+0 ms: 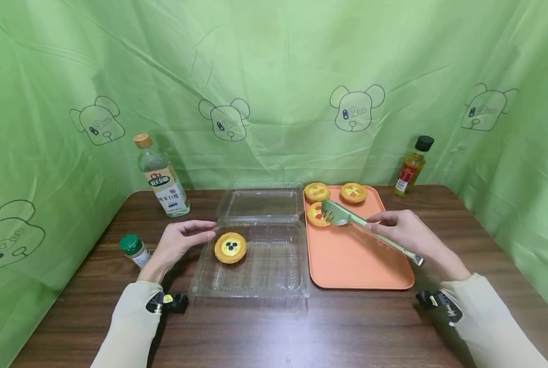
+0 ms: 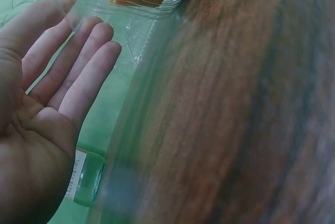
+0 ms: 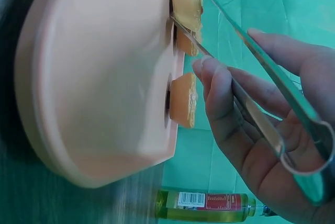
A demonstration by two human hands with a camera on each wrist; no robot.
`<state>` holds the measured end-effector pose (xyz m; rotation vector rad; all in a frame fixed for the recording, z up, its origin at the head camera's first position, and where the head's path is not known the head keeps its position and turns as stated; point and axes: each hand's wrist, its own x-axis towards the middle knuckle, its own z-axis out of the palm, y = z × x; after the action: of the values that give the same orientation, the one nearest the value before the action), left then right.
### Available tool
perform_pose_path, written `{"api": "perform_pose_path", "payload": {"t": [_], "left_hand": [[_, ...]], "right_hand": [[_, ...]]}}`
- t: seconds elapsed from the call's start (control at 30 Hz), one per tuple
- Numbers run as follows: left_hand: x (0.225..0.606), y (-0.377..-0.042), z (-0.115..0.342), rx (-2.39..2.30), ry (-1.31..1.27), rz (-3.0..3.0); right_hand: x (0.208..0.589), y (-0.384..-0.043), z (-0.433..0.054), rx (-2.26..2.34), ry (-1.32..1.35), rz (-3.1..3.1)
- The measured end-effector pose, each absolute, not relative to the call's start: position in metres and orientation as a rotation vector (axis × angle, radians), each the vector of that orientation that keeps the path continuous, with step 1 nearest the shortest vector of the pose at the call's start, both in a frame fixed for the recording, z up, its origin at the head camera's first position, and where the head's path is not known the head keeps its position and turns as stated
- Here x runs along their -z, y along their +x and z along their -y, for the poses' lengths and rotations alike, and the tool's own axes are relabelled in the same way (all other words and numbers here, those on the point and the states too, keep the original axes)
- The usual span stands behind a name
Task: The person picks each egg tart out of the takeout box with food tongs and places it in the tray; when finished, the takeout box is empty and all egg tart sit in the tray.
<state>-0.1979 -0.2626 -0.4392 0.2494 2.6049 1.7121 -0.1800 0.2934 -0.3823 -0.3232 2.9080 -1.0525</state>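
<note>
My right hand (image 1: 405, 232) grips metal serving tongs (image 1: 370, 225), thumb on one arm and fingers on the other. The tongs' spread tips reach an egg tart with red topping (image 1: 316, 214) on the orange tray (image 1: 361, 260); in the right wrist view one arm lies low beside the tart (image 3: 187, 1), the other above it. At the left rim of a clear plastic clamshell box (image 1: 274, 266), my left hand (image 1: 180, 245) touches the edge with straight fingers and a gap at the thumb. An egg tart with dark berries (image 1: 230, 248) sits inside the box's left part.
Two more egg tarts, one at the corner (image 1: 317, 192) and one beside it (image 1: 353, 192), sit along the tray's far edge. A vinegar bottle (image 1: 163, 181) and a green-capped jar (image 1: 135, 249) stand left, an oil bottle (image 1: 410, 166) back right. Green cloth (image 1: 283, 102) surrounds the table.
</note>
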Motion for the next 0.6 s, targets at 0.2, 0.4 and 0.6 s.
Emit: {"api": "perform_pose_path", "payload": {"t": [0.2, 0.4, 0.6], "left_hand": [[0.440, -0.198, 0.263, -1.714, 0.246, -2.601], [0.441, -0.198, 0.263, -1.704, 0.236, -2.603], [0.441, -0.198, 0.262, -1.701, 0.233, -2.608]], "right_hand": [[0.380, -0.179, -0.294, 1.035, -0.309, -2.937], [0.378, -0.179, -0.297, 1.027, -0.258, -2.986], [0.372, -0.177, -0.299, 1.093, -0.247, -3.021]]}}
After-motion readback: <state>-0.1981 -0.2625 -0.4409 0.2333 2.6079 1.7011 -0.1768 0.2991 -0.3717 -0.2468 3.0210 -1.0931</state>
